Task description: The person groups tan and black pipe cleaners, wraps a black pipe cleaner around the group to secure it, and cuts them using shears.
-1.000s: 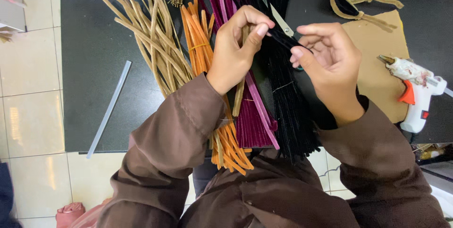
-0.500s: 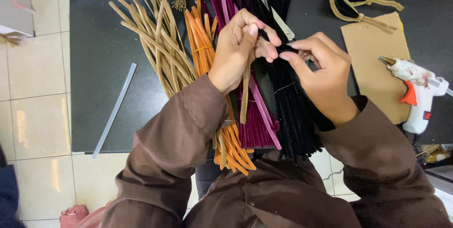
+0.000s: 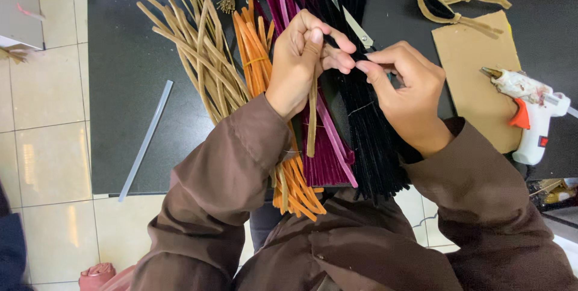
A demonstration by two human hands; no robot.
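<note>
A craft workspace: bundles of pipe cleaners point(image 3: 208, 56), a glue gun point(image 3: 530, 110) and scissors point(image 3: 352, 23) on a dark table point(image 3: 126, 98).

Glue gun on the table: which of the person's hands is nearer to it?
Right. The right hand works at the black stems just left of the glue gun; the left hand sits farther left, holding a tan stem.

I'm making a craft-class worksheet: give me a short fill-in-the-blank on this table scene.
1. The left hand holds a tan pipe cleaner that hangs ____ from its fingers.
2. The right hand pinches a ____ pipe cleaner.
3. The glue gun lies beside a sheet of ____.
4. The orange bundle lies between the tan bundle and the ____ one.

Missing words: down; black; cardboard; maroon
</note>
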